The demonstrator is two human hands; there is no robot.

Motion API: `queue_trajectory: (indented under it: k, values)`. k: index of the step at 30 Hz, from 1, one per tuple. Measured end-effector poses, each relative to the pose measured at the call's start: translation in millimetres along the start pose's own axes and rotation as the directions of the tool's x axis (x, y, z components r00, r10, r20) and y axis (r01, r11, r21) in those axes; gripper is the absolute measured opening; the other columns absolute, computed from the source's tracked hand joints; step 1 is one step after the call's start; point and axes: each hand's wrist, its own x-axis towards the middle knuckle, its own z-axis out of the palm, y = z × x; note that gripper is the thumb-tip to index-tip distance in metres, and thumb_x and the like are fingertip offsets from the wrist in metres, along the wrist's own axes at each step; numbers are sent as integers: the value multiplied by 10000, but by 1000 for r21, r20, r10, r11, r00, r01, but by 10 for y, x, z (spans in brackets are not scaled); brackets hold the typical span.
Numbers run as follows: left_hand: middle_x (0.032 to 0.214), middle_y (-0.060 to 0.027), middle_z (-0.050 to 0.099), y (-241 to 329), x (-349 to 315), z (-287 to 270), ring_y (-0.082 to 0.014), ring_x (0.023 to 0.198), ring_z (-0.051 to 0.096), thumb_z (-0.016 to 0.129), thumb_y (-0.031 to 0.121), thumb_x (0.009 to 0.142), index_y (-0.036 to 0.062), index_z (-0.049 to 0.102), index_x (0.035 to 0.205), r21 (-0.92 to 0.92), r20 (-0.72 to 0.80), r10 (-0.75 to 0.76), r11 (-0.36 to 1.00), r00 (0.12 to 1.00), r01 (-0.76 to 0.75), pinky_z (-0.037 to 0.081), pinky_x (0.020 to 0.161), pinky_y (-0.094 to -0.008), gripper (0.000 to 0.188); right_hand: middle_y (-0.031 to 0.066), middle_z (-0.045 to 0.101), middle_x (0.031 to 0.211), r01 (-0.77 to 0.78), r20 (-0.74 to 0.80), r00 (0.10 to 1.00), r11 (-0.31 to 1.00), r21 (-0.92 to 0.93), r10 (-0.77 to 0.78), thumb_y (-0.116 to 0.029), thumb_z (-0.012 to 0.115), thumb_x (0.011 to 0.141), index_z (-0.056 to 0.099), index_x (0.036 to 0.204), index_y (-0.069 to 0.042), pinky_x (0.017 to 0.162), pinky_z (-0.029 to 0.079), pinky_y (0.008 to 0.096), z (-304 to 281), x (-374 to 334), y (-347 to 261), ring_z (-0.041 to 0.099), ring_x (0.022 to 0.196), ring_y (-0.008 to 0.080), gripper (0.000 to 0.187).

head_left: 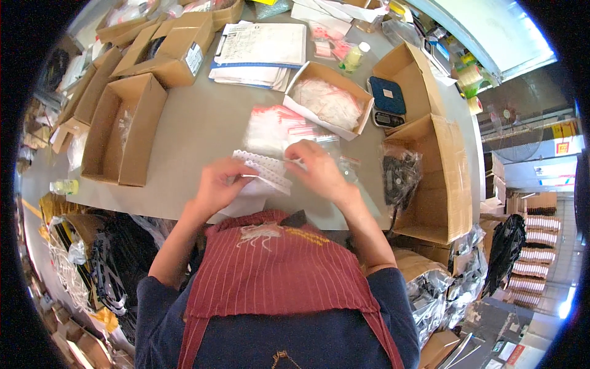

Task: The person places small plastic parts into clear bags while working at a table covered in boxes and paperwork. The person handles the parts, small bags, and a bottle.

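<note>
Between my hands is a white sheet (270, 174) with rows of small dots and a scalloped upper edge. My left hand (221, 182) pinches its left side between thumb and fingers. My right hand (316, 169) is closed in a pinch just past the sheet's right end; whatever sits at its fingertips is too small to make out. Just beyond my hands lies a pile of clear zip bags (270, 130) with red edges. Behind it, an open carton (356, 131) holds more clear bags.
Open cardboard boxes stand at the left (138, 132) and right (452, 178); black packed items (401, 178) spill from the right one. Farther back are a small scale (387, 98), a clipboard with papers (261, 46) and a bottle of pale green liquid (353, 59). The table edge (147, 209) is close to me.
</note>
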Motion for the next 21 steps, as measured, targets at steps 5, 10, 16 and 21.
queue_trajectory:
  k: [5, 10, 16, 21]
  values:
    - [839, -76, 698, 108, 6, 19, -161, 737, 611, 721, -28, 778, 79, 776, 959, -8, 14, 12, 1000, 1000, -12, 488, 674, -288, 218, 92, 579, 847, 189, 25, 982, 969, -160, -187, -85, 673, 796, 588, 905, -59, 768, 514, 399, 173, 120, -103, 604, 846, 311, 140]
    - [906, -73, 718, 8, -44, 27, -149, 823, 644, 729, -5, 788, 59, 773, 968, -40, 31, -114, 992, 993, 116, 504, 727, -275, 196, 77, 566, 827, 370, 81, 928, 873, -318, -364, -91, 652, 770, 592, 850, -80, 748, 517, 382, 218, 59, -113, 599, 821, 293, 101]
    - [903, -43, 734, -251, -123, 27, -94, 851, 636, 715, 22, 825, -6, 751, 976, -322, 24, -458, 838, 889, 440, 513, 751, -259, 157, 104, 641, 856, 223, 45, 975, 959, -173, -218, -109, 651, 810, 641, 879, -54, 695, 521, 379, 96, 34, 218, 635, 798, 295, 89]
    - [938, -63, 728, -381, -145, -53, -121, 846, 644, 725, 68, 832, -7, 738, 1043, -427, 4, -489, 788, 872, 444, 513, 782, -278, 224, 138, 675, 764, -281, 171, 934, 941, -188, 314, -178, 679, 817, 671, 866, -34, 676, 525, 375, -128, -20, 1198, 659, 712, 293, 153]
